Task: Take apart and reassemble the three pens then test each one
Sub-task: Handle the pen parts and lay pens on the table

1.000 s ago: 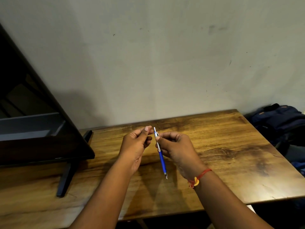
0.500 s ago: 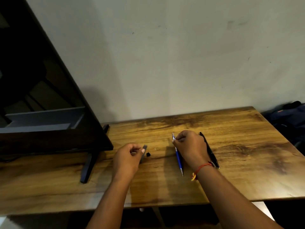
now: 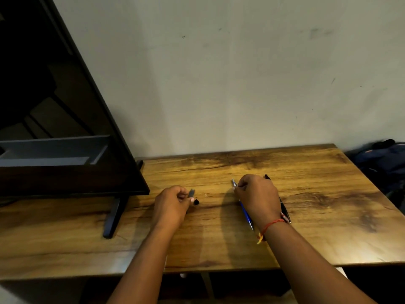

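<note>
Counting two slim pens: my right hand (image 3: 258, 198) grips blue pen (image 3: 246, 213), black pen (image 3: 285, 210) beside; left hand (image 3: 173, 205) pinches grey piece (image 3: 192, 192).

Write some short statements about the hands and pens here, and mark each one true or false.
1. The right hand holds the blue pen. True.
2. The left hand is empty. False: it pinches a small grey part.
3. The black pen lies on the table beside the right hand. True.
4. The TV stands on the right. False: it stands on the left.
5. The red thread is on the left wrist. False: it is on the right wrist.
</note>
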